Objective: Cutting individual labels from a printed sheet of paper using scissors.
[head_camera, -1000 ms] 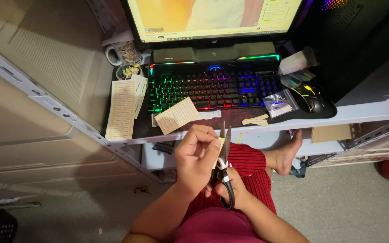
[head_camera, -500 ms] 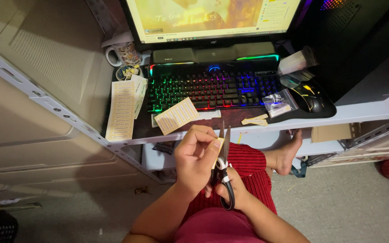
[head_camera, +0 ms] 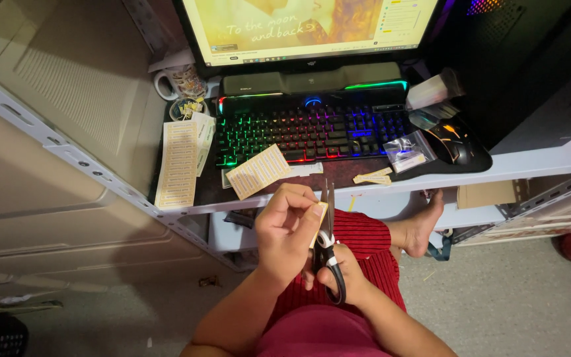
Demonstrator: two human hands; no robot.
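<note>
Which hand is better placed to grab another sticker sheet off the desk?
Left. The left hand only pinches a small yellow paper strip and sits below the tan rectangular sticker sheet; the right hand is threaded through the black-handled scissors.

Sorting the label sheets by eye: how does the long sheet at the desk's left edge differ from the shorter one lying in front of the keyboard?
The long sheet is a tall narrow strip; the shorter sheet is a stubby rectangle. The long sheet lies nearly parallel to the desk's left edge, while the shorter sheet sits skewed at an angle. The long sheet lies left of the keyboard; the shorter sheet overlaps the keyboard's front edge. Both are pale yellow, covered in rows of small labels, and untouched by the hands.
</note>
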